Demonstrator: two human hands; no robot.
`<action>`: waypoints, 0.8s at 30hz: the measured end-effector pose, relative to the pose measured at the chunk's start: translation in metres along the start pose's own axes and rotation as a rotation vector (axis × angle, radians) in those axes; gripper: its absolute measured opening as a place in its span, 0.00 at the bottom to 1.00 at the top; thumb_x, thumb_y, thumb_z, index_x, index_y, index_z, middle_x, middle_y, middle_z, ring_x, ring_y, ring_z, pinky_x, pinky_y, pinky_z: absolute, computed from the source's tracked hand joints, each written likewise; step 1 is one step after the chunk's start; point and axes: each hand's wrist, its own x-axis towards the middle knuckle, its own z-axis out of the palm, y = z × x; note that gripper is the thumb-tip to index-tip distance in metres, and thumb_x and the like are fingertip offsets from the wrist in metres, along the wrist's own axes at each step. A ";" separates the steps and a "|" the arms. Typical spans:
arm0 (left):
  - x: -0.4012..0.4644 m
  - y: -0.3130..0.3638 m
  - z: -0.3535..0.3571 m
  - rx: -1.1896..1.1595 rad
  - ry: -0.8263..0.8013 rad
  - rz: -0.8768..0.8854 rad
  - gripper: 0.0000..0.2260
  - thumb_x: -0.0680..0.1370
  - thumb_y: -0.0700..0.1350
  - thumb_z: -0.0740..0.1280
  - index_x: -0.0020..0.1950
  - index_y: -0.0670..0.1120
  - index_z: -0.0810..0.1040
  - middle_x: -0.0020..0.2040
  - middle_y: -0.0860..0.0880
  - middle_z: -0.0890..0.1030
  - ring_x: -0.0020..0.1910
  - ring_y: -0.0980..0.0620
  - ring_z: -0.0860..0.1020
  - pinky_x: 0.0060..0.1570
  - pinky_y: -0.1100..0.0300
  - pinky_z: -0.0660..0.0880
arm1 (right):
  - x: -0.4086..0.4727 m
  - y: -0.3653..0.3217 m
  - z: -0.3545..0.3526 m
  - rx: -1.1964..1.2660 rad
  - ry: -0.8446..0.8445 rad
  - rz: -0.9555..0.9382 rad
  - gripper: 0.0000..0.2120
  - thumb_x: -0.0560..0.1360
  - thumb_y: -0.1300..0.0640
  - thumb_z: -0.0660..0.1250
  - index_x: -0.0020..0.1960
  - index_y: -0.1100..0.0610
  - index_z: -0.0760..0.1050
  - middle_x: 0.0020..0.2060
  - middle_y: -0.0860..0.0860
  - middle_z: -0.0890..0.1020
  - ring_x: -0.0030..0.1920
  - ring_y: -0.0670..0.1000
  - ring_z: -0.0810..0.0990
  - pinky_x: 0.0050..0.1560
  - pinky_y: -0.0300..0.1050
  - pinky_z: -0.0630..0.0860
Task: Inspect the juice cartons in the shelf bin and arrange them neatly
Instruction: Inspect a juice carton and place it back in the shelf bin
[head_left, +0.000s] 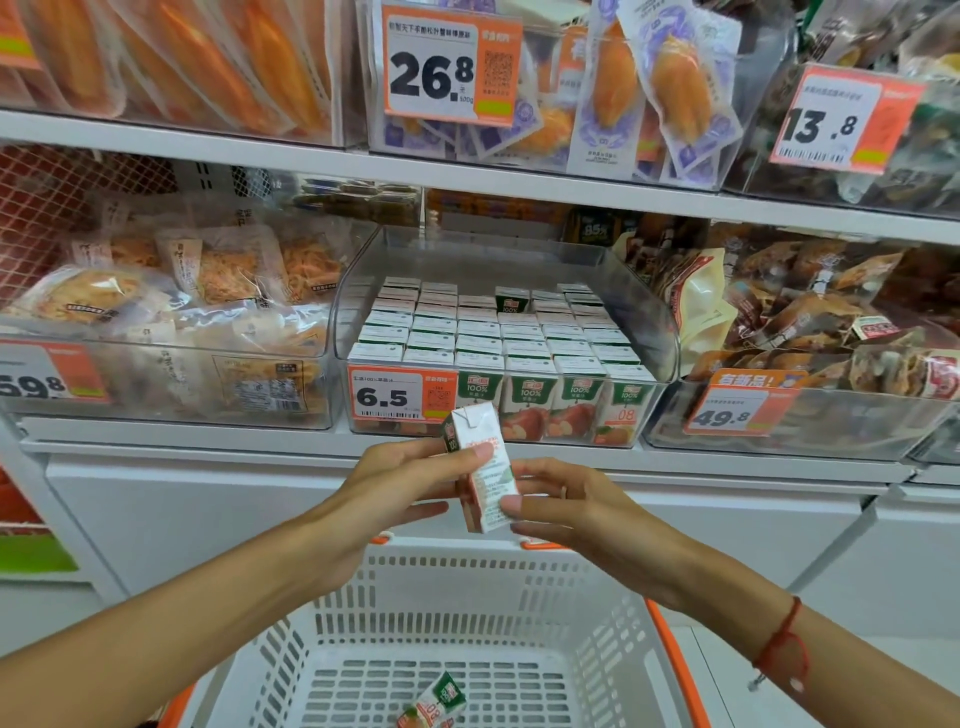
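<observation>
Small white-and-green juice carton (480, 470) pinched tilted between left hand (410, 486) and right hand (566, 501), clear plastic shelf bin (649, 317) directly above-ahead

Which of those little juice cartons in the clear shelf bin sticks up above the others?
The carton in the back row of the bin, just right of centre: its dark green face rises above the flat white tops around it.
</observation>
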 end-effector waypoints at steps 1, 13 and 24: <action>0.000 0.000 0.000 0.006 -0.007 0.011 0.19 0.67 0.60 0.72 0.55 0.56 0.84 0.51 0.57 0.86 0.51 0.61 0.83 0.55 0.63 0.74 | 0.000 0.000 -0.001 0.043 -0.036 0.002 0.25 0.68 0.56 0.75 0.64 0.57 0.75 0.56 0.54 0.84 0.58 0.51 0.82 0.63 0.46 0.76; 0.001 -0.011 0.009 0.030 0.176 0.097 0.07 0.72 0.56 0.71 0.47 0.57 0.82 0.41 0.63 0.85 0.42 0.64 0.83 0.36 0.70 0.79 | -0.001 0.000 0.010 -0.246 0.312 -0.054 0.23 0.61 0.52 0.82 0.54 0.47 0.81 0.41 0.47 0.83 0.41 0.47 0.83 0.51 0.50 0.82; 0.006 -0.004 0.001 -0.045 0.062 -0.002 0.07 0.76 0.49 0.70 0.54 0.54 0.80 0.45 0.56 0.86 0.45 0.60 0.84 0.37 0.72 0.77 | -0.002 -0.008 -0.013 -0.060 0.020 0.056 0.15 0.74 0.46 0.69 0.57 0.51 0.82 0.52 0.50 0.85 0.57 0.51 0.82 0.62 0.47 0.77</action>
